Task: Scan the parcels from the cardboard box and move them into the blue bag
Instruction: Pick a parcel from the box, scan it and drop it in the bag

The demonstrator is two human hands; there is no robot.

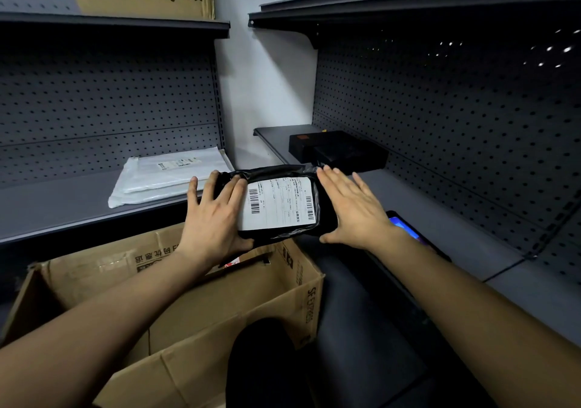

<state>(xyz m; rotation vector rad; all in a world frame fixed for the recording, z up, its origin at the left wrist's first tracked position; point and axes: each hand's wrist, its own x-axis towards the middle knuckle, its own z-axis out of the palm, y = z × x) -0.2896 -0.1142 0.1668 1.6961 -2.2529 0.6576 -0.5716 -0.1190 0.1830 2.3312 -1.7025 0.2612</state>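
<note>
While we hold one black parcel (270,172) over the cardboard box (239,307), its label (279,206) faces up, ready for scanning.
At centre left our left hand (213,219) grips the parcel's left end, fingers spread across the top and thumb tucked under the near edge; at centre right our right hand (355,212) lies flat against the other end, fingers straight and close together, thumb out. We judge the step to be lifting out and presenting the barcode. Next we need a scanner: the device with a lit blue screen (405,227) on the shelf at right, under our right wrist, may serve. We see no blue bag in the frame.
</note>
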